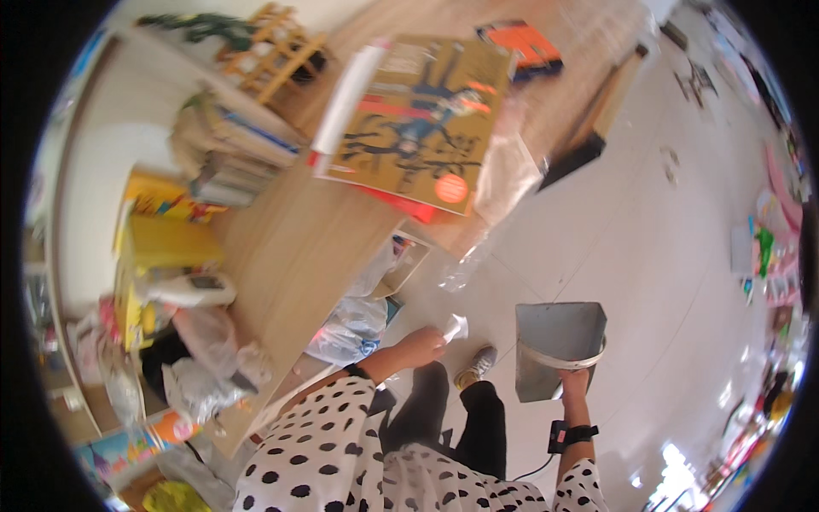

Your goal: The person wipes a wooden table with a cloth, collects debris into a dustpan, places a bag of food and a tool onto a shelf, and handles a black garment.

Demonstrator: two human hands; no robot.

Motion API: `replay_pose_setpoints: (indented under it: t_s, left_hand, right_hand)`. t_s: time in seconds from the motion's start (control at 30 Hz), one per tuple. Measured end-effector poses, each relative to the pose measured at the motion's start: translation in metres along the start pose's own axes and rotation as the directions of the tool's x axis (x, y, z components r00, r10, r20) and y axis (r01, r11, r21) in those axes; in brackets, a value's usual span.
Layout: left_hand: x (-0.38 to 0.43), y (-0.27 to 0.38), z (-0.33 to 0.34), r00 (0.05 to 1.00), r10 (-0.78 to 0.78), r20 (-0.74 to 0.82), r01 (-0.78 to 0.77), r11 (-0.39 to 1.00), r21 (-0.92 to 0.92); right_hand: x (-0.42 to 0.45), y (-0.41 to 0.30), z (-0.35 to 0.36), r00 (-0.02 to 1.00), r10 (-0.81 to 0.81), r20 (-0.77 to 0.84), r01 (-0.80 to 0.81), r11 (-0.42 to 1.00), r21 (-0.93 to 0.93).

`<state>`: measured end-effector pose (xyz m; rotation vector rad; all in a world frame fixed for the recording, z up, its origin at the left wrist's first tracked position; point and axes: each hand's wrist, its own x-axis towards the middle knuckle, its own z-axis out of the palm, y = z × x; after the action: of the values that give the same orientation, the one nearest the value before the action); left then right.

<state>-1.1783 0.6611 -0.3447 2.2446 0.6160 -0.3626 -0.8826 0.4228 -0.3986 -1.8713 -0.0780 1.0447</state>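
Observation:
Pinched in the fingers of my left hand point(422, 346) is a small white piece of paper or tissue point(457, 328), blurred, held out over the floor beside the desk. My right hand point(574, 380) grips a pale rim or handle point(550, 361) on a grey bin point(532, 384). The bin hangs tilted in front of my right side, its wide mouth facing up, and its inside looks plain grey. Part of my right hand is hidden behind the rim.
A wooden desk point(288, 237) runs along my left, bearing a brown illustrated book point(409, 128), an orange box or book point(526, 46) and clear plastic wrap point(505, 179). Plastic bags point(352, 329) and an open drawer point(409, 256) sit by its edge. My shoe point(481, 363) stands on the tiled floor point(614, 256).

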Motion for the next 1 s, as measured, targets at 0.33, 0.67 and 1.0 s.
replay_pose_setpoints:
  t_s: [0.33,0.67,1.0]
  left_hand:
    - [-0.131,0.107,-0.202,0.635,-0.318,-0.704,0.417,0.908,-0.035]
    - [-0.208,0.113,-0.220,0.416,-0.130,-0.900,0.382,0.923,0.044]
    - [-0.342,0.030,-0.104,0.413,-0.614,-0.673,0.774,0.625,-0.095]
  right_hand:
    - [-0.037,-0.072,0.007,0.896,-0.189,0.402,0.359,0.842,-0.403]
    - [-0.096,-0.108,0.051,0.780,-0.063,0.623,0.454,0.742,-0.493]
    - [-0.177,-0.167,0.132,0.739,0.074,0.670,0.394,0.758,-0.519]
